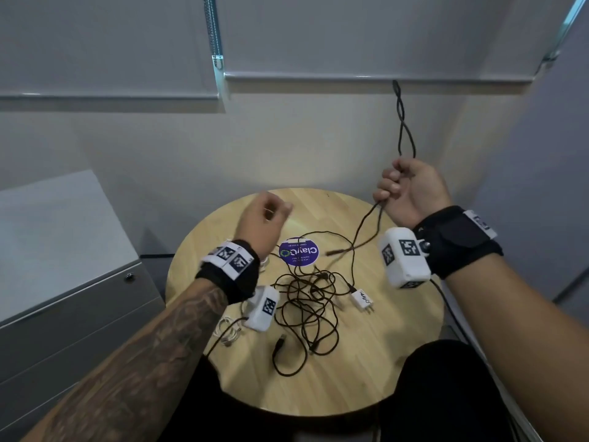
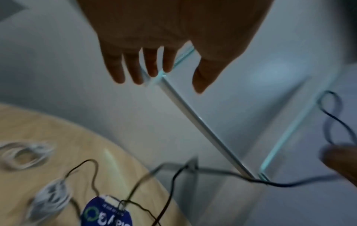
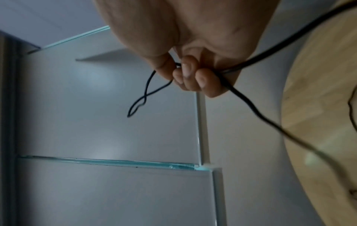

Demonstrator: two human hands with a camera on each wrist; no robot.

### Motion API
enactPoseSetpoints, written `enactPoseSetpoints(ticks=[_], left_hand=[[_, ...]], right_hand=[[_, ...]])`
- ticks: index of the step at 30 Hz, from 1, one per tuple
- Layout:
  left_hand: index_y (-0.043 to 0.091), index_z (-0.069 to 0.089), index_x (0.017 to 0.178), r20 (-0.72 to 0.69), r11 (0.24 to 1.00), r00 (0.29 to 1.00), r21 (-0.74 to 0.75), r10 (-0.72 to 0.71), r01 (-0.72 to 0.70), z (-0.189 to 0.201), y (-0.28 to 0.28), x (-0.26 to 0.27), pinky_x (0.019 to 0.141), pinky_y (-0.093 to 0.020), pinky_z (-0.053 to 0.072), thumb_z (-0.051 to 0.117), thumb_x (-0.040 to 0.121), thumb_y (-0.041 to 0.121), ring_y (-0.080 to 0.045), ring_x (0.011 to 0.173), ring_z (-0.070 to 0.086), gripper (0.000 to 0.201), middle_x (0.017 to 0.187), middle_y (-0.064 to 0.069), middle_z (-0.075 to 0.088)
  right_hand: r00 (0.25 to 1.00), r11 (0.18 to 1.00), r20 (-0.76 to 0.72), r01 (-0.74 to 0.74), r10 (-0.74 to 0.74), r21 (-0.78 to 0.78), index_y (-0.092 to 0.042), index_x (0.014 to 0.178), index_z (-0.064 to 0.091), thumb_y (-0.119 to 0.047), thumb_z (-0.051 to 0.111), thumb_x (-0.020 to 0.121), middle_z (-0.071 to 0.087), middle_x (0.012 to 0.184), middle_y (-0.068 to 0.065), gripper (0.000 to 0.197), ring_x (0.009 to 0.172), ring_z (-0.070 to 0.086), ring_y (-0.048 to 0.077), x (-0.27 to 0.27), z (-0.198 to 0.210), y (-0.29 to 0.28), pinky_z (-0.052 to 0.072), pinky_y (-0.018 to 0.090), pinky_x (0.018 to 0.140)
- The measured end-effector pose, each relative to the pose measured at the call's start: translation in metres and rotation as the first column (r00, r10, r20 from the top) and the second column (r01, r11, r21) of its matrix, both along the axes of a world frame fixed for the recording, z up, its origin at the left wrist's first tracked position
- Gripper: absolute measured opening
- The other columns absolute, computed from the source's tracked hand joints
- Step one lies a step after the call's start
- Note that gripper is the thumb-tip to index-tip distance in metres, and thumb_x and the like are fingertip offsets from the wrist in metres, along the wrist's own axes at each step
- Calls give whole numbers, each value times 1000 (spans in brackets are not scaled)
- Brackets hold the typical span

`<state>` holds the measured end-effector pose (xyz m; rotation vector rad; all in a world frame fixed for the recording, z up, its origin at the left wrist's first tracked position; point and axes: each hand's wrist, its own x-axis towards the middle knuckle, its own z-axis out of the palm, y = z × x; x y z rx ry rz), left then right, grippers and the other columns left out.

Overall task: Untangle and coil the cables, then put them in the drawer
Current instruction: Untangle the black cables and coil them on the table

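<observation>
My right hand (image 1: 404, 189) is raised above the round wooden table (image 1: 398, 362) and grips a black cable (image 1: 402, 122). A twisted loop of it stands up above the fist (image 3: 191, 76), and two strands run down to the tabletop. My left hand (image 1: 266, 215) hovers blurred over the table's far left part, fingers straight and holding nothing (image 2: 146, 67). A tangle of black cables (image 1: 306, 301) lies at the table's middle, with a white plug adapter (image 1: 362, 299) at its right and a USB end (image 1: 281, 341) at the front.
Coiled white cables (image 1: 228, 330) lie on the table's left part, partly under my left forearm. A purple round sticker (image 1: 299, 252) marks the tabletop. A grey drawer cabinet (image 1: 63, 298) with a lock stands to the left, its drawers closed. Window blinds hang behind.
</observation>
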<state>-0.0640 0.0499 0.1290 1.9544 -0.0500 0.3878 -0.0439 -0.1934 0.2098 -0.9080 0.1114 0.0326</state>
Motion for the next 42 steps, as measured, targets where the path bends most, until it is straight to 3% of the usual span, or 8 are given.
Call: enactPoseSetpoints(ticks=[5,9,19,25,28,34,37,42], left_hand=[[21,64,109,-107,876,872,24,-477,482,-22,-62,-22,90,-32,52,66,81,41,-12,95,66,34,102,2,70],[5,63,94,-141,864,855,-163,-499,477,-24,-63,-26,55,-27,41,49,100,15,-14,55,44,19,61,-1,53],[5,58,93,-236,631,700,-677,-674,379,8,-10,-29,49,-26,29,31,91,13,-11,47,26,28,59,1,29],[18,46,70,-176,607,787,-740,-591,290,20,9,-20,47,-24,22,42,96,27,-8,44,19,28,55,7,20],[20,46,71,-167,604,782,-736,-600,306,26,14,-16,46,-23,25,42,98,29,-8,45,20,30,56,7,20],[13,53,82,-142,647,792,-669,-594,365,24,-5,-19,49,-25,35,39,102,23,-9,49,29,27,59,4,32],[11,55,85,-112,634,828,-702,-549,325,22,4,-18,45,-21,32,40,102,22,-7,48,28,25,60,5,30],[11,58,88,-81,584,816,-739,-572,336,22,4,-23,47,-22,34,43,100,25,-7,48,29,24,60,4,29]], right_hand=[[999,993,-15,-44,45,107,-18,75,36,-15,32,102,34,62,-3,28,48,29,10,-8,-8,37,33,24,51],[1000,993,4,-23,22,113,-16,80,38,-16,32,104,39,66,-1,25,53,39,12,-8,-9,34,40,27,57],[999,919,-3,42,-48,-393,-16,98,47,-15,42,105,54,76,2,9,64,58,15,-5,-36,3,56,37,63],[994,306,-56,-81,89,-949,-11,95,70,-35,58,98,65,82,0,28,66,53,14,-16,-65,-5,43,28,55],[992,-4,10,11,124,-1000,-21,98,69,-47,57,97,68,94,-6,29,87,62,15,-23,-73,-5,46,30,73],[867,514,71,-224,493,-828,-4,113,67,-28,52,102,75,99,8,30,95,71,15,-51,-68,37,49,20,93],[884,583,152,-154,441,-798,-3,110,64,-16,55,101,65,91,8,19,79,64,13,-48,-66,38,52,25,85],[850,509,136,-170,509,-844,-22,126,60,-31,61,98,68,121,-11,29,116,61,4,-47,-78,51,45,30,104]])
